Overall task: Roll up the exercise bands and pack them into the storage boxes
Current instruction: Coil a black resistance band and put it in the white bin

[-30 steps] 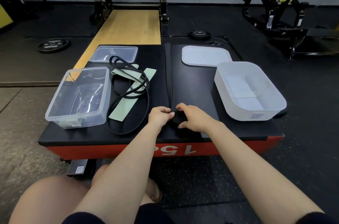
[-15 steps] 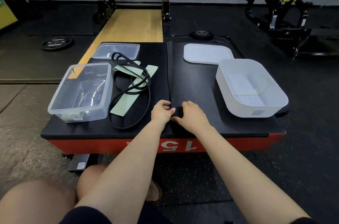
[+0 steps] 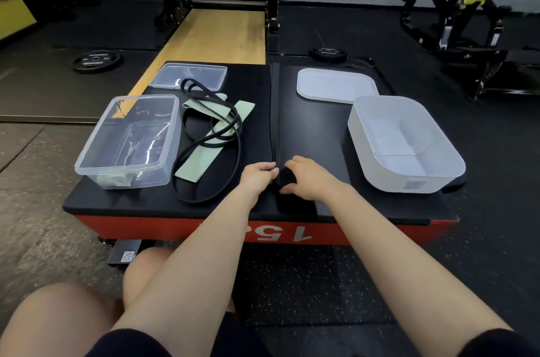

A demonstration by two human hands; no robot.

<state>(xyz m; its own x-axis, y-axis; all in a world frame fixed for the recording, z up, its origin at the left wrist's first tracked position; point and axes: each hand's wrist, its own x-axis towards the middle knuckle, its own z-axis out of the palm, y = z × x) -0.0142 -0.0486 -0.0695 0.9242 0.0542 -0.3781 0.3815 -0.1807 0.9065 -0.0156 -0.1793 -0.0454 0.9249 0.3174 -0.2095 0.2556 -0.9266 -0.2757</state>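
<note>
Both my hands were at the near middle of the black platform. My right hand was curled around a small black roll of a band, the fingers over its top and the thumb under it at 6 o'clock. My left hand was just beside the roll at its 9 o'clock, with fingers bent and pressed together, pinching the end of the roll. From the roll a long black band lay flat and straight toward 12 o'clock, to the far edge of the platform.

At 10 o'clock from my hands a thin black loop band lay over a pale green band. Further toward 9 o'clock stood the clear box, and its clear lid lay behind it. At 2 o'clock from my hands stood the white box, open, with the white lid lying at its 11 o'clock, touching or nearly touching its corner; I could not tell which
</note>
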